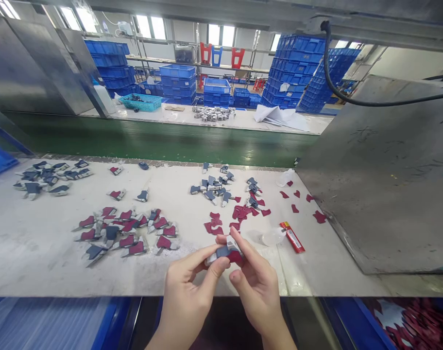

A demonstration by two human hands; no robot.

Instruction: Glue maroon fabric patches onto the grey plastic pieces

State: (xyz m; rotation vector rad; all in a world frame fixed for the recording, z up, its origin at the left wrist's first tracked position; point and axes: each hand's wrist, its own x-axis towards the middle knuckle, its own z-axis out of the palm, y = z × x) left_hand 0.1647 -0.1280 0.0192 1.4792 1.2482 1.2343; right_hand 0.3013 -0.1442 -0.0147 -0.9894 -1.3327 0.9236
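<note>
My left hand [188,287] and my right hand [261,287] meet over the front of the table, both closed around one small moulded part [224,251], light grey and dark blue with a maroon face. The left thumb and fingers pinch its left side. Right-hand fingers press on its far right side, the thumb close below; fingers hide some of it. Just beyond lie loose maroon pieces [242,212] and a cluster of blue-grey parts [213,185]. Left of my hands, parts with maroon faces [127,226] are scattered. A red packet [292,237] rests to the right, beside a translucent plastic piece [273,236].
More blue-grey parts [48,175] lie at the far left. A metal panel [396,180] bounds the right side, with a black cable [329,73] above. Beyond the green strip [163,143] stand a teal basket [141,102] and stacked blue crates [292,65]. Maroon pieces fill a bin [421,325] lower right.
</note>
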